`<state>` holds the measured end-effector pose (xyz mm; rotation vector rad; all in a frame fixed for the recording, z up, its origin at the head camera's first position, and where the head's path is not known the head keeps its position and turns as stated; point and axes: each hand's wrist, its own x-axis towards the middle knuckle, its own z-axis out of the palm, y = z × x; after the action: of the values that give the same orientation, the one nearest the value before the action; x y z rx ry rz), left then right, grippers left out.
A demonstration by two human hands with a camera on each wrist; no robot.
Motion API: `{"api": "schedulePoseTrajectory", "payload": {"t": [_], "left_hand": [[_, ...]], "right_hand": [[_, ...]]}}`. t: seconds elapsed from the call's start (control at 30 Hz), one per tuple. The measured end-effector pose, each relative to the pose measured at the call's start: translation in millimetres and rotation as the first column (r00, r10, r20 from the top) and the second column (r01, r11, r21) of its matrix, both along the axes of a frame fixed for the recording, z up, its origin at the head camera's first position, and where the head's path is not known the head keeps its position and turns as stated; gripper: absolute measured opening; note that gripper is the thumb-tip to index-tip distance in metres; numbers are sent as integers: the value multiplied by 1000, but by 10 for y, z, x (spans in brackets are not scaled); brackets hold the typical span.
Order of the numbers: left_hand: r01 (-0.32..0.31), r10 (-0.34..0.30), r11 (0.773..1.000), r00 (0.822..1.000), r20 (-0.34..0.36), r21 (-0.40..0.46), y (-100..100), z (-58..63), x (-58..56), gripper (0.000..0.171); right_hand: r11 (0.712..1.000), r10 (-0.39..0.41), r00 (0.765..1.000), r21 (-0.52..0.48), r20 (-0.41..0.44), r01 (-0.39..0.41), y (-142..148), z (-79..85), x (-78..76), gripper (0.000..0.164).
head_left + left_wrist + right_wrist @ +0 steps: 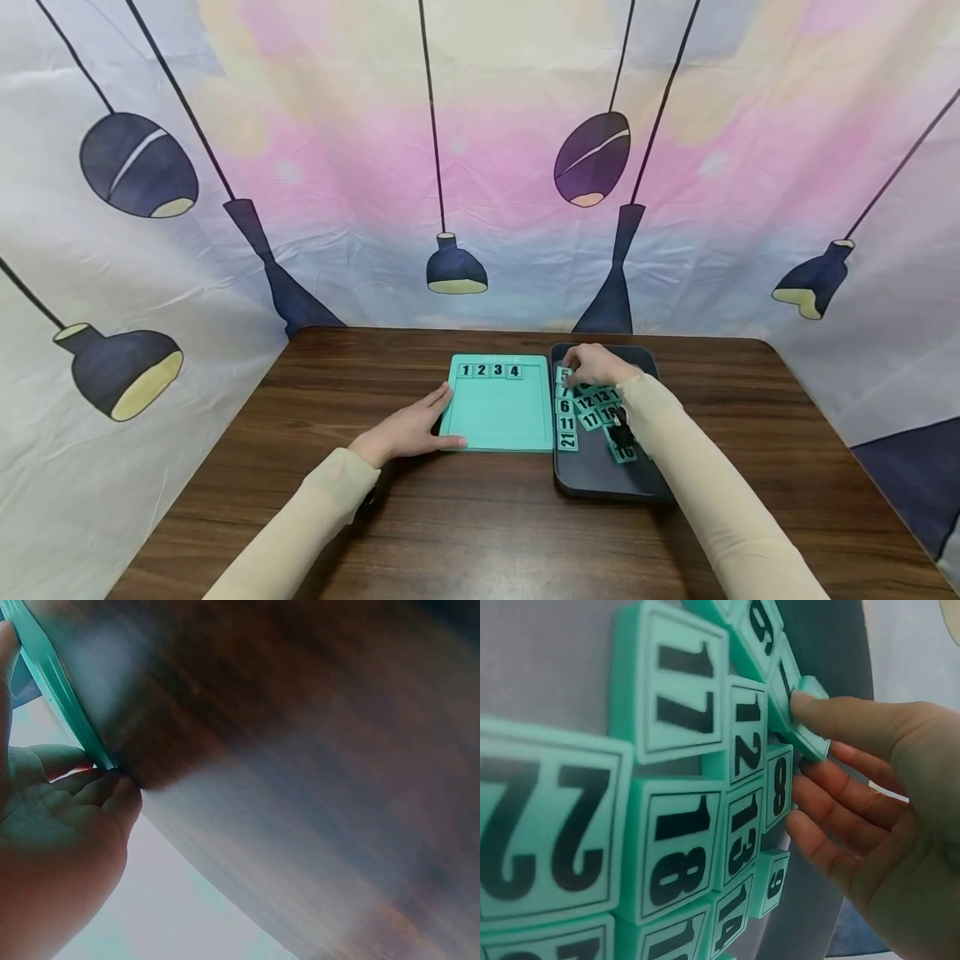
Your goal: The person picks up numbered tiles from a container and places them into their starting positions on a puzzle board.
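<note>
A turquoise number board (pixel 497 417) lies on the table, with tiles 1, 2, 3 and 4 (pixel 489 371) in a row at its top left. My left hand (pixel 405 427) rests at the board's left side, thumb and fingers spread apart against its edge. Over the far left part of a dark tray (pixel 600 479), my right hand (pixel 597 364) pinches a turquoise number tile (pixel 814 742) between thumb and fingers. That tile is 5 in the head view. Close below the fingertips are tile 8 (pixel 778 791) and tile 13 (pixel 742 834).
Tiles 6, 11 and 21 (pixel 567 440) form a column along the tray's left side. Tile 17 (pixel 681 686) and several others lie in the tray, partly covered by the right wrist. The brown wooden table (pixel 480 525) ends at a printed curtain (pixel 360 167) behind.
</note>
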<state>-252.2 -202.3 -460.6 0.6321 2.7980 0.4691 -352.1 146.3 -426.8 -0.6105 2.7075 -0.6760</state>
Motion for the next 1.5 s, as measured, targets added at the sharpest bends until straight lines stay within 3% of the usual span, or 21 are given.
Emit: {"api": "schedulePoseTrajectory", "payload": {"t": [0.23, 0.63, 0.8, 1.0, 1.23, 1.5], "left_hand": [[1, -1, 1000, 1000, 5, -16, -24, 6, 6, 103], [-30, 30, 999, 1000, 9, -17, -80, 22, 25, 102], [-27, 27, 1000, 1000, 9, -11, -90, 28, 37, 102], [-24, 24, 1000, 1000, 12, -7, -69, 14, 43, 101], [-9, 9, 1000, 1000, 11, -7, -8, 20, 42, 101], [-9, 9, 1000, 1000, 5, -14, -9, 12, 23, 102]], "right_hand": [[995, 54, 998, -86, -33, -57, -10, 61, -23, 18], [984, 37, 989, -164, -144, -61, -151, 393, -141, 20], [979, 53, 992, -188, -111, -73, -315, 464, -167, 21], [985, 113, 988, -117, -104, -125, -527, 423, -183, 18], [998, 65, 995, 7, -82, -65, -673, 271, -165, 20], [996, 36, 994, 80, -108, -28, -697, 256, -101, 20]]}}
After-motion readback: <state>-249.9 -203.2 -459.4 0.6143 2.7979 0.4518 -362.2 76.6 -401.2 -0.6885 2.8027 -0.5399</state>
